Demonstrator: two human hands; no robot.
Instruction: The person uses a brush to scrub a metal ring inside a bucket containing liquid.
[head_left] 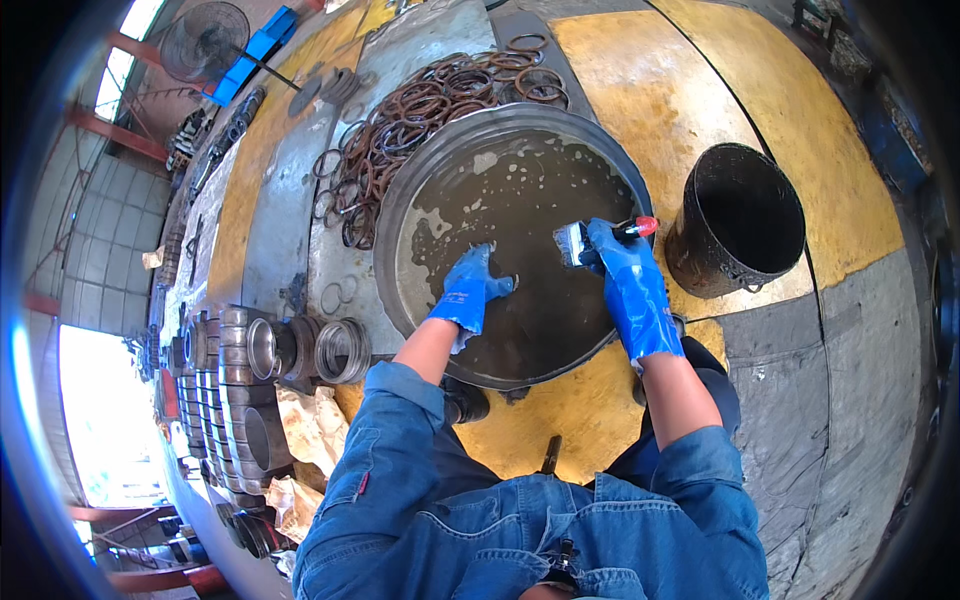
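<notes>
A wide round metal basin (392, 250) with murky dark liquid (540, 310) and patches of pale foam stands in front of me. My right hand (630, 285), in a long blue rubber glove, grips a paintbrush (572, 243) with a dark, red-tipped handle. The brush's pale bristles point left above the liquid. My left hand (468, 288), gloved alike, reaches over the basin's left half. Its thumb stands apart from its fingers, and nothing shows between them. The fingertips are at the liquid, and I cannot tell how far they dip in.
Many rusty metal rings (430, 115) lie heaped beyond the basin's far left rim. A dark metal bucket (745, 225) stands right of it. Stacked metal cylinders (240, 380) and a ring coil (342, 350) sit at left. A fan (205, 42) stands far left. Yellow and grey plates cover the floor.
</notes>
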